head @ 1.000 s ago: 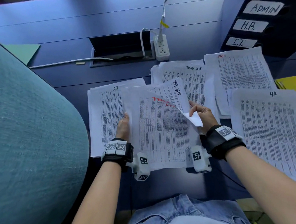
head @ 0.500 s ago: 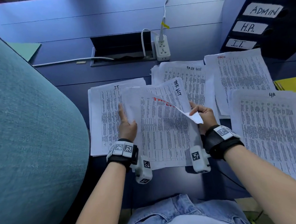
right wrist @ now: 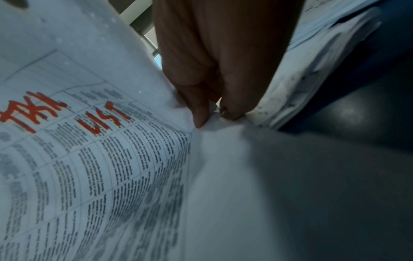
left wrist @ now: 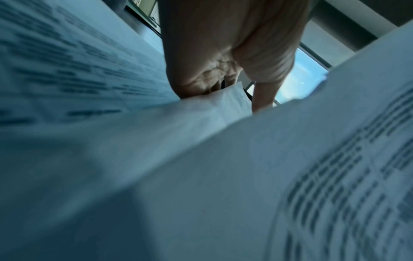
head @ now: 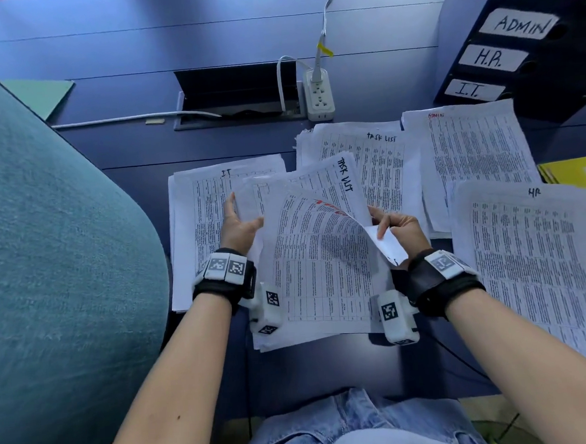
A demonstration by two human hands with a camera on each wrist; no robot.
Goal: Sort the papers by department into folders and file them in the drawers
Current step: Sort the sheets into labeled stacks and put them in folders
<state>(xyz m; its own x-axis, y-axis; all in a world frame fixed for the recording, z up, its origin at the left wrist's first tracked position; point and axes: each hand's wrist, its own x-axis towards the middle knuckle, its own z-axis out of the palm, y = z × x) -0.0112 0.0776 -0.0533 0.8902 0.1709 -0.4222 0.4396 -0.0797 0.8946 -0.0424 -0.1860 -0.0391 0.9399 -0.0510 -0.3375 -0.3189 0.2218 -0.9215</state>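
Note:
An unsorted stack of printed sheets [head: 322, 271] lies between my hands on the blue desk [head: 143, 152]. My right hand [head: 396, 229] pinches the right edge of the top sheet [head: 346, 184], headed TASK LIST in black, and peels it up in a curl. Under it shows a sheet with a red TASK LIST heading [right wrist: 89, 141]. The right thumb and fingertips [right wrist: 201, 114] meet on the paper. My left hand [head: 240, 225] holds the stack's left edge, fingers up, thumb on top; the left wrist view shows paper [left wrist: 223, 98] tucked between thumb and palm.
Sorted piles lie around: IT [head: 196, 227] at left, TASK LIST [head: 384, 168], ADMIN [head: 470, 163], HR [head: 534, 258] at right. A drawer unit [head: 521, 56] labelled ADMIN, H.R., I.T. stands at the back right. A yellow folder [head: 576, 170], green folder [head: 36, 93], power strip [head: 318, 93] and teal chair back [head: 47, 271] surround them.
My right hand has peeled the top sheet further up, baring more of the red heading. My left hand has slid up the stack's left edge and straightened its fingers.

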